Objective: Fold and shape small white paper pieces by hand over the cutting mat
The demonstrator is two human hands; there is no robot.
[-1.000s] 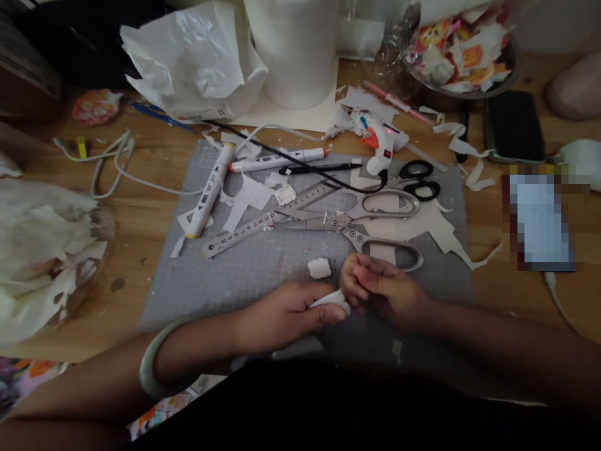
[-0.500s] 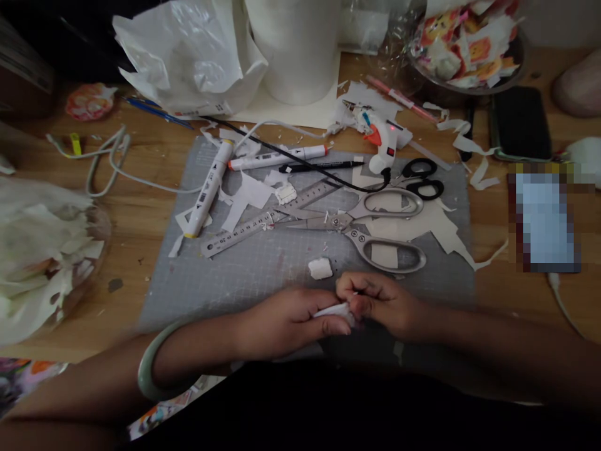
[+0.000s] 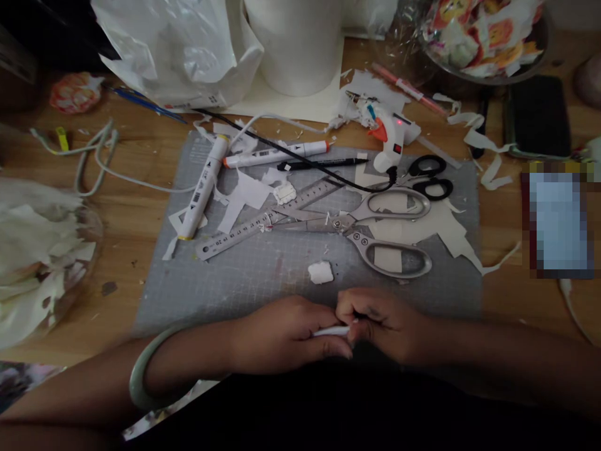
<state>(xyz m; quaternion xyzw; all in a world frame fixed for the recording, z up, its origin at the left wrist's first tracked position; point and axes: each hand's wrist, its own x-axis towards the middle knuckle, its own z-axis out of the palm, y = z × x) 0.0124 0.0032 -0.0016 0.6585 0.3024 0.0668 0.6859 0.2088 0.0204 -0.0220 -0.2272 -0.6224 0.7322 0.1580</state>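
**Both hands pinched on a small white scrap at the mat's near edge**

My left hand [image 3: 286, 332] is curled closed, thumb and fingers pinching a small flat white paper piece [image 3: 331, 330]. My right hand [image 3: 380, 321] meets it from the other side, fingertips clamped on the same piece, so the two hands touch at the scrap. I see only a thin sliver of it between the fingers. It sits just above the near edge of the grey gridded cutting mat [image 3: 244, 275]. A pale green bangle [image 3: 141, 369] rings my left wrist.

Just beyond the hands, a small white foam-like chunk [image 3: 320, 272] lies on the mat. Farther up, large steel scissors [image 3: 375, 232] lie open, blades crossing a steel ruler [image 3: 244, 228] set diagonally. Small black-handled scissors [image 3: 429, 178] lie near the mat's far right corner, beside a white hot glue gun with orange trigger [image 3: 387, 134], its red light on. Two white marker pens [image 3: 201, 188] lie at the mat's far left, a black pen [image 3: 319, 165] between them and the glue gun. Paper offcuts lie scattered all over. A black phone [image 3: 538, 116] rests on the wooden table [image 3: 131, 156], far right.
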